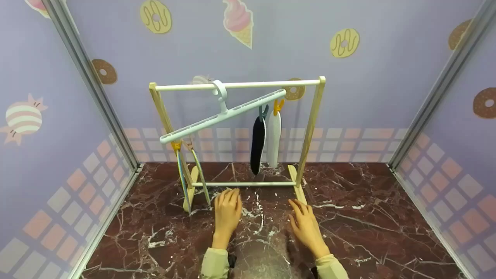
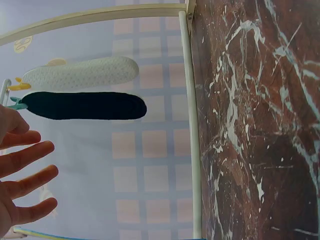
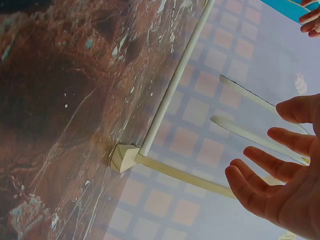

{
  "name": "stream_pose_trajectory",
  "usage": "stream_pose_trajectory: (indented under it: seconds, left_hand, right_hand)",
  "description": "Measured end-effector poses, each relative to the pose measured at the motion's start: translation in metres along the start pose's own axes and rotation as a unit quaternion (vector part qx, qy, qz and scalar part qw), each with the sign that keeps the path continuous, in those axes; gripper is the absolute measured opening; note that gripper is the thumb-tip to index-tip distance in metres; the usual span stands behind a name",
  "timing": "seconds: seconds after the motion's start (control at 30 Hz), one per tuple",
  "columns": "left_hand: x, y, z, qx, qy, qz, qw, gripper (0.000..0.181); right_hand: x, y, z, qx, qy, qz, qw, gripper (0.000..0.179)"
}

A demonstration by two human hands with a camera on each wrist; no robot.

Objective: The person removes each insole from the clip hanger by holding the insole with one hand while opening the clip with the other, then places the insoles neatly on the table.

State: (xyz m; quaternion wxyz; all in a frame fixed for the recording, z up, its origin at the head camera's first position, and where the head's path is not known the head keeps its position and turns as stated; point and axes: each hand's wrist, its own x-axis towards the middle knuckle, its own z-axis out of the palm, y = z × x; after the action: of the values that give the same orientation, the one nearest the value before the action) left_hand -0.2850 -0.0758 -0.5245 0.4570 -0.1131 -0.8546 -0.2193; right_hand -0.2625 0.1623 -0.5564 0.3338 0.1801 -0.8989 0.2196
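Note:
My left hand [image 1: 228, 211] is held over the table before the rack, its fingers extended and holding nothing. The right hand [image 1: 307, 226] hovers near the rack's right foot, fingers loosely spread, also without anything in it. A white hanger [image 1: 224, 113] hooks over the rack's top bar, tilted low on the left. From its raised right end hang a black insole [image 1: 257, 145] in a dark clothespin [image 1: 263, 112] and a white insole [image 1: 274, 139] in a yellow clothespin [image 1: 278, 106]. Two thin, edge-on pieces [image 1: 183, 180] with coloured edges hang at the low end, one under a yellow clip [image 1: 177, 146].
The wooden rack [image 1: 310, 133] stands on a dark red marbled table [image 1: 368, 217], its lower bar [image 1: 244, 184] just beyond my hands. Patterned walls [image 1: 372, 93] close in the back and both sides, with metal posts at the corners.

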Motion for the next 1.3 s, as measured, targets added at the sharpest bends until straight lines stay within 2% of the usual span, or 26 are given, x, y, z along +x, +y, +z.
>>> stream_pose_trajectory:
  seconds: [0.2,0.47,0.8,1.03,1.3]
  left_hand:
    - [0.003,-0.006,-0.004,-0.007,-0.002,-0.023,0.9997,0.023]
    - [0.009,-0.012,-0.01,-0.013,0.011,-0.028,0.9995,0.033]
    - [0.017,-0.018,-0.014,-0.039,0.081,-0.002,0.9959,0.037]
    - [0.019,-0.021,-0.017,-0.04,0.093,-0.005,0.9948,0.038]
    - [0.022,-0.027,-0.02,-0.047,0.12,-0.015,0.9915,0.03]
  right_hand:
    - [0.001,-0.001,0.001,0.002,0.002,-0.002,1.0,0.047]
    - [0.001,-0.001,0.002,0.009,-0.005,0.007,0.9999,0.046]
    - [0.004,-0.003,0.0,0.02,-0.017,0.015,0.9995,0.045]
    - [0.007,-0.006,-0.001,0.023,-0.029,0.019,0.9991,0.045]
    - [0.009,-0.008,-0.004,0.029,-0.044,0.025,0.9983,0.044]
